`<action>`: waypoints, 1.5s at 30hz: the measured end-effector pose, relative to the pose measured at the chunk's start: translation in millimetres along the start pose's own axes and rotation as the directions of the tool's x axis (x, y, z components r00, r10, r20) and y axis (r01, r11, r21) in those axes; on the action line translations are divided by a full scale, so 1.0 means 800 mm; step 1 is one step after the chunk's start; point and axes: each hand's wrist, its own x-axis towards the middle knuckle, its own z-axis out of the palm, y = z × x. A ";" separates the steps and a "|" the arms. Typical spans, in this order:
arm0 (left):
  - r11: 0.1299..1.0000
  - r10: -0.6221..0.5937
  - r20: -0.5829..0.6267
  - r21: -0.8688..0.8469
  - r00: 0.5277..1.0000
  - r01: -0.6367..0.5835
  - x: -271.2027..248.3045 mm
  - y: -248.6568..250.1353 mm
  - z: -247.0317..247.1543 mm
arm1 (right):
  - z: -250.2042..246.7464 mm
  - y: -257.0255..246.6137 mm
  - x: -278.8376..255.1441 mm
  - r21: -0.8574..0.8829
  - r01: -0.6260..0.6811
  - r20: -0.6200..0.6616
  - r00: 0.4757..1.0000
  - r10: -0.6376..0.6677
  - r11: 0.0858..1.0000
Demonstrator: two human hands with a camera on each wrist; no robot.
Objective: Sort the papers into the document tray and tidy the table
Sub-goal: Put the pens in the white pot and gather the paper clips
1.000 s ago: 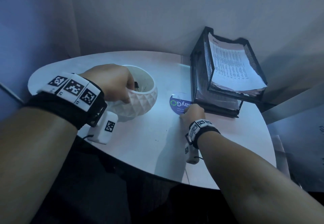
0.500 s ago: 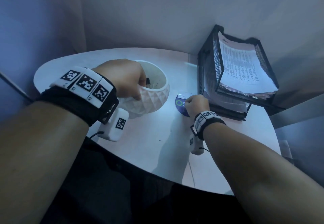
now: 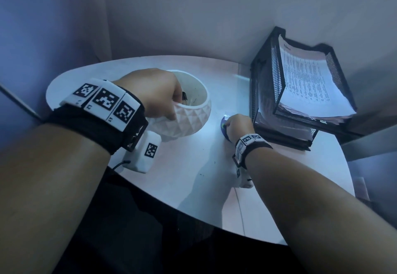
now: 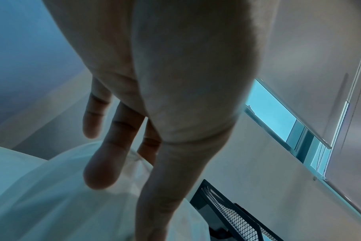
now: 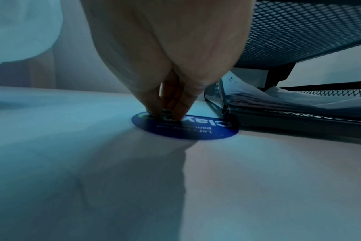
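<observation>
A black mesh document tray (image 3: 264,93) stands at the table's back right, with printed papers (image 3: 307,80) stacked in its top tier and more in the tier below. My left hand (image 3: 156,95) grips the rim of a white faceted pot (image 3: 189,121) that stands on the table. My right hand (image 3: 236,125) is beside the tray. Its bunched fingertips (image 5: 153,110) pinch down on a flat blue round disc (image 5: 196,130) with white lettering. The disc lies flat against the tray's foot (image 5: 278,124).
The white round table (image 3: 193,177) has bare surface in front of both hands. A small dark item (image 3: 184,96) sits inside the pot by my left fingers. Walls close in behind and to the left. The table's edge runs near my body.
My right hand has slid further over the blue disc, so most of its print is now hidden in the head view. My left hand keeps its hold on the pot.
</observation>
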 end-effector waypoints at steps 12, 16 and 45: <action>1.000 0.003 0.026 0.026 1.000 -0.004 -0.005 0.011 0.006 | 0.002 0.016 -0.044 0.184 -0.147 -0.012 0.988 0.152 0.972; 1.000 0.011 0.020 0.026 1.000 -0.011 -0.006 0.012 0.005 | 0.009 0.020 -0.055 0.236 -0.158 -0.013 0.986 0.166 0.959; 0.992 0.127 -0.080 0.003 0.989 -0.127 -0.001 0.046 -0.001 | -0.192 -0.048 -0.121 0.525 0.452 -0.407 0.877 -0.254 0.721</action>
